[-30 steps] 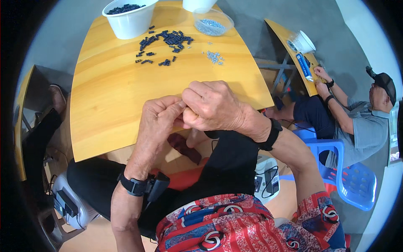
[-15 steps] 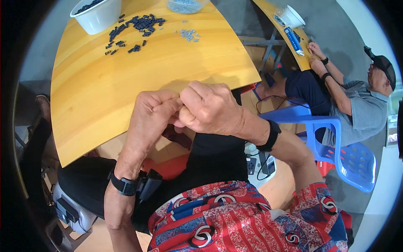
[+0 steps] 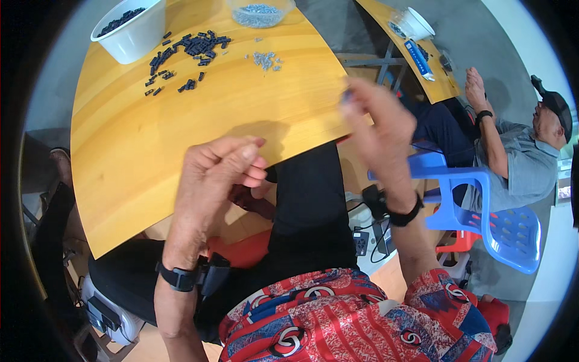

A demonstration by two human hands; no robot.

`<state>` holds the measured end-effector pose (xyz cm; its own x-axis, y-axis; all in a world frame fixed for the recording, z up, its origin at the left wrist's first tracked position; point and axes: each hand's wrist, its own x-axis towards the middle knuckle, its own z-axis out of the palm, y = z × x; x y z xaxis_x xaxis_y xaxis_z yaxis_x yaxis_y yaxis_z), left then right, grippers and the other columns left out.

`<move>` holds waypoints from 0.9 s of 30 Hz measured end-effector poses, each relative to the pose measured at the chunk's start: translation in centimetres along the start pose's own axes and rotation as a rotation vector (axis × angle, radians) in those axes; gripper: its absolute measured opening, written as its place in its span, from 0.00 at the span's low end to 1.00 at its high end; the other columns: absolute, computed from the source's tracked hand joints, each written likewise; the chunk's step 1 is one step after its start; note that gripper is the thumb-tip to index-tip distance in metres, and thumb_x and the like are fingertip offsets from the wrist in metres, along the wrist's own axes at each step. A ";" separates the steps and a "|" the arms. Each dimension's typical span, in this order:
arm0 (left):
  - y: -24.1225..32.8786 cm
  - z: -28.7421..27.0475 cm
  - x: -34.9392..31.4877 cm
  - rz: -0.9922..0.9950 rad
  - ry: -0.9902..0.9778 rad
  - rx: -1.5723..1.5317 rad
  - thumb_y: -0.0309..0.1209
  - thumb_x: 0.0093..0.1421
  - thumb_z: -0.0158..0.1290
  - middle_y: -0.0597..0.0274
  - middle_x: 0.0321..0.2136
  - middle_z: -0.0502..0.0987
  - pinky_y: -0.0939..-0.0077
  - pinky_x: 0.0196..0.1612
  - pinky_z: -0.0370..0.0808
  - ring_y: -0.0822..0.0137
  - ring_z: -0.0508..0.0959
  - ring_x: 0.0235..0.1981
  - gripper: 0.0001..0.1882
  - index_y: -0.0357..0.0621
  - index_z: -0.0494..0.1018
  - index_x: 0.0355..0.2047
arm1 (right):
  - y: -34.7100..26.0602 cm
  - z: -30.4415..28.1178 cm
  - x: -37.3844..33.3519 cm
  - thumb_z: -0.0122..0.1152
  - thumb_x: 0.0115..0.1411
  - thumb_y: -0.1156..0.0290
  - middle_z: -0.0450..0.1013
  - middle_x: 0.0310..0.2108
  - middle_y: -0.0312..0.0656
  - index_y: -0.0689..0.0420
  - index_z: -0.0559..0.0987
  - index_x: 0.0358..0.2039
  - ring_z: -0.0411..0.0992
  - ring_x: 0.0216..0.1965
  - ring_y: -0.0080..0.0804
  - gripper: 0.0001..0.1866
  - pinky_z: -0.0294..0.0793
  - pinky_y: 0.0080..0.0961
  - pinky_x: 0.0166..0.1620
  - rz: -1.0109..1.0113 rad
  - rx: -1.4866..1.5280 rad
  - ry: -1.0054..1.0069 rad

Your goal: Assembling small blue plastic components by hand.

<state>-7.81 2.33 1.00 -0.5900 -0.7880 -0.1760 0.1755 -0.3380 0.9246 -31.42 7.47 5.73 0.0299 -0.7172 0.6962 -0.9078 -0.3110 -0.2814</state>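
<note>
My left hand (image 3: 220, 169) hangs just over the table's near edge. Its thumb is pressed against the curled index finger, and whatever may sit between them cannot be seen. Blurred by motion, my right hand (image 3: 383, 123) is at the table's right edge, with a small dark piece (image 3: 347, 95) at its fingertips. Beyond both hands, a loose pile of small black plastic pieces (image 3: 202, 45) lies on the table (image 3: 132, 157). To its right is a little heap of small shiny metal parts (image 3: 264, 60), perhaps screws.
A white tub (image 3: 129, 45) of black pieces and a clear tub (image 3: 259, 18) of metal parts stand at the far edge. On the right, another person (image 3: 512, 145) sits by a second table (image 3: 443, 87) holding a blue box (image 3: 419, 60). A blue plastic chair (image 3: 470, 181) is nearby.
My hands, together before, have come apart. The right one has swung right and away from me; the left stays nearly in place. The other person's hands have drawn back from their table.
</note>
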 end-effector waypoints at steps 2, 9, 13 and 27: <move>0.4 -1.4 0.7 0.036 0.077 0.069 0.33 0.62 0.50 0.60 0.26 0.79 0.82 0.30 0.75 0.74 0.77 0.24 0.13 0.34 0.76 0.39 | 6.2 -1.5 0.0 0.58 0.51 0.79 0.73 0.27 0.38 0.60 0.77 0.41 0.71 0.25 0.23 0.15 0.70 0.17 0.30 0.314 0.129 0.082; 1.3 -5.2 1.0 0.119 0.217 0.132 0.32 0.61 0.50 0.59 0.26 0.79 0.83 0.29 0.75 0.74 0.76 0.24 0.12 0.35 0.76 0.38 | 21.1 0.9 -3.6 0.52 0.55 0.75 0.75 0.32 0.45 0.59 0.75 0.47 0.75 0.33 0.36 0.17 0.73 0.28 0.38 0.404 -0.116 -0.191; 1.3 -5.7 1.2 0.092 0.250 0.102 0.30 0.60 0.51 0.58 0.26 0.79 0.82 0.29 0.75 0.73 0.77 0.24 0.11 0.34 0.76 0.37 | 24.8 4.0 -5.9 0.54 0.52 0.68 0.74 0.39 0.54 0.58 0.72 0.49 0.73 0.42 0.50 0.22 0.71 0.37 0.44 0.545 -0.290 -0.380; 1.0 -6.0 1.1 0.131 0.273 -0.006 0.27 0.60 0.51 0.59 0.25 0.78 0.81 0.30 0.76 0.74 0.77 0.25 0.09 0.33 0.77 0.36 | 3.0 3.8 9.6 0.55 0.57 0.74 0.75 0.28 0.36 0.61 0.79 0.38 0.70 0.24 0.17 0.10 0.69 0.14 0.28 0.434 0.589 -0.498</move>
<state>-3.57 -1.94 -0.28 -0.3288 -0.9339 -0.1408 0.2410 -0.2271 0.9436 -32.34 -2.68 9.06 0.0363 -0.9923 0.1188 -0.5228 -0.1201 -0.8439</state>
